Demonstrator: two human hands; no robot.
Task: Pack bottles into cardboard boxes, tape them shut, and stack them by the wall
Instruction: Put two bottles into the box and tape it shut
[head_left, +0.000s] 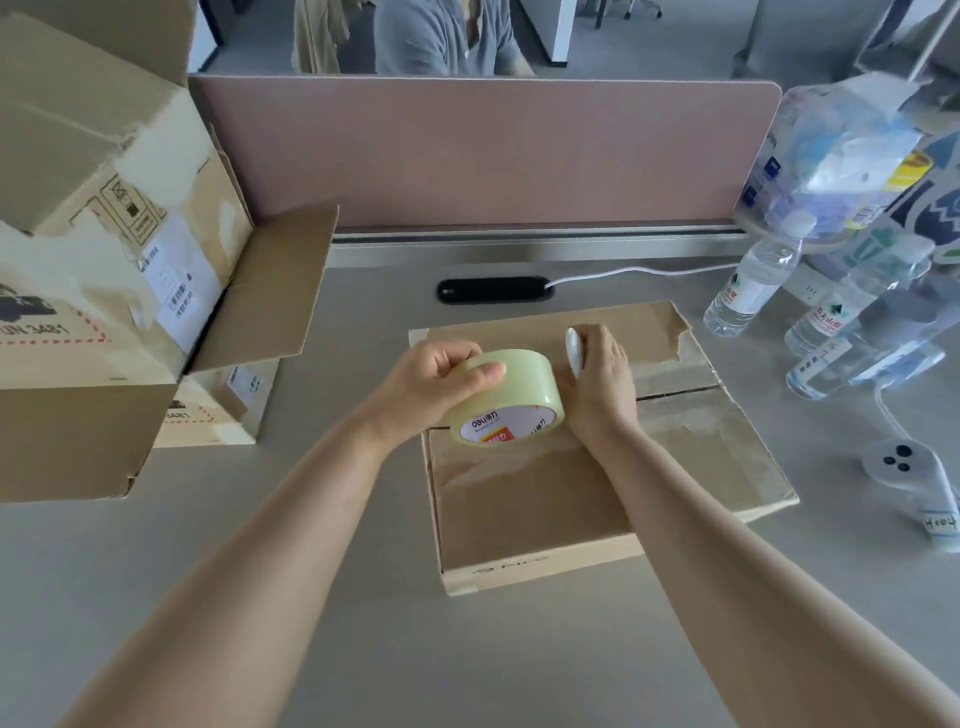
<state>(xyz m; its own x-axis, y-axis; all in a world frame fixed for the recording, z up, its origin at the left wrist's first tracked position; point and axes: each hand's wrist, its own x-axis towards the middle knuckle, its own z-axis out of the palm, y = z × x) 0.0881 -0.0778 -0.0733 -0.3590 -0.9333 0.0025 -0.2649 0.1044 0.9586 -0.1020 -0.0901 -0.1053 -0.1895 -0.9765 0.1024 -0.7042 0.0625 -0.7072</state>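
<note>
A closed cardboard box (545, 499) lies flat on the grey desk in front of me, its flaps meeting in a seam across the top. My left hand (431, 384) grips a roll of clear packing tape (504, 397) just above the box's top. My right hand (600, 382) rests on the box lid right of the roll and holds a small white object (573, 349), whose kind I cannot tell. Three clear water bottles (750, 283) lie and stand at the right of the desk.
Open and stacked cardboard boxes (104, 291) fill the left side, one flap (270, 291) sticking out toward the middle. A pink divider (467, 150) backs the desk, a person seated behind it. A shrink-wrapped bottle pack (831, 156), white cable and white controller (904, 467) sit right.
</note>
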